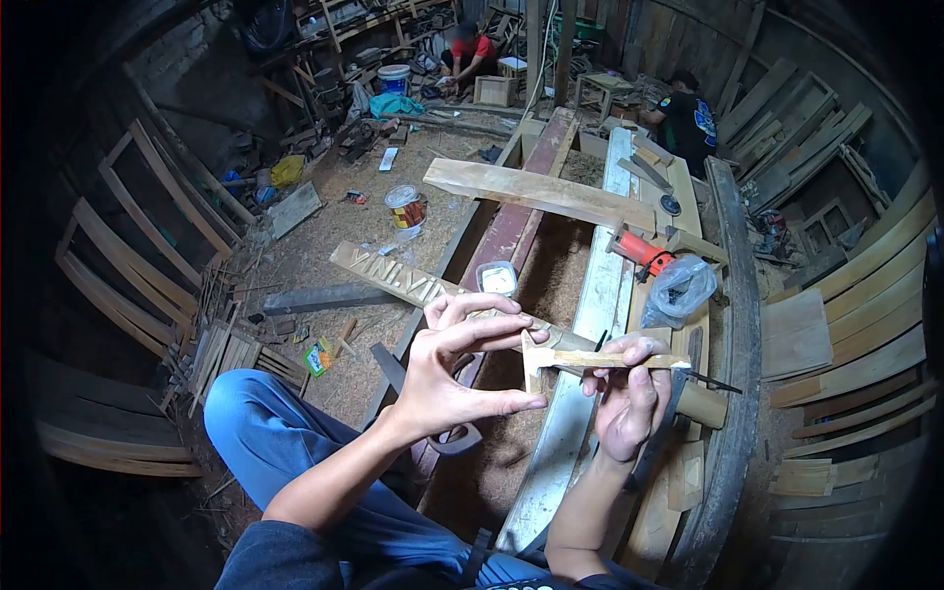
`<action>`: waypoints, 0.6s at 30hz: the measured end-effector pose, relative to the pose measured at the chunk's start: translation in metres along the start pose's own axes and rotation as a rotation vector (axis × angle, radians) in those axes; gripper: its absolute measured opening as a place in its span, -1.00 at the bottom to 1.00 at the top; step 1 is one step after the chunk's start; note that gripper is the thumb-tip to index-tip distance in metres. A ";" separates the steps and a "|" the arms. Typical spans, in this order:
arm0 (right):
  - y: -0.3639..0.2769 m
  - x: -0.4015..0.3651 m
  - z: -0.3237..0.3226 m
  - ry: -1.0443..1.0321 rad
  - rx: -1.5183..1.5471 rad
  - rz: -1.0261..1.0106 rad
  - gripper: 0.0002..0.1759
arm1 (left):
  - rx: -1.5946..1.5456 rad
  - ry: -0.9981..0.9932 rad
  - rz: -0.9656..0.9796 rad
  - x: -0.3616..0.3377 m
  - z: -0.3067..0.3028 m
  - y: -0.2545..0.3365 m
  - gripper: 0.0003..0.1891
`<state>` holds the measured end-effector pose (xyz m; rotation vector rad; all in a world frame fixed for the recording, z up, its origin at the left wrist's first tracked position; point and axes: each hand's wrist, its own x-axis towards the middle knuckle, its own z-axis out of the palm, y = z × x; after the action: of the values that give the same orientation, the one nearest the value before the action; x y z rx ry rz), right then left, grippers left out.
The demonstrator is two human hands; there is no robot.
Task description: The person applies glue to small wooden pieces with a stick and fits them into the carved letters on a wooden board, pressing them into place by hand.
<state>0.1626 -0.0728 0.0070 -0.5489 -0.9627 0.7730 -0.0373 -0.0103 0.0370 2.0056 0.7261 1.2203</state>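
Note:
My left hand (454, 366) holds the short crosspiece of a T-shaped wooden piece (532, 372), thumb at its lower end and fingers at its upper end. My right hand (629, 395) is closed on the stem, whose right end carries a white smear. A thin dark rod shows behind the right fingers and sticks out to the right. Behind the left hand lies a board (362, 264) with several small wooden strips on it. Close behind the fingers stands a small tub (497, 278) with white contents. A dark curved tool (455, 442) sits below my left wrist.
A long plank (536, 190) lies across the bench beams. On the right are a red power tool (641, 253) and a clear plastic bag (678, 291). A paint can (405, 206) stands on the sawdust floor. Two people (474, 54) (685, 120) work at the back.

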 end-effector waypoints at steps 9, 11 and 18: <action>-0.004 -0.002 -0.002 0.040 -0.085 -0.061 -0.78 | 0.188 -0.056 0.077 0.002 -0.006 0.001 -0.25; -0.006 -0.002 -0.003 0.045 -0.148 -0.087 -0.78 | 0.205 -0.021 0.094 0.002 -0.005 0.001 -0.27; -0.005 -0.003 0.000 0.200 -0.058 -0.143 -0.77 | 0.281 0.004 0.102 0.002 -0.004 0.003 -0.28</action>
<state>0.1633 -0.0782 0.0096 -0.5895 -0.8306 0.5523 -0.0400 -0.0101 0.0419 2.2938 0.8454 1.2356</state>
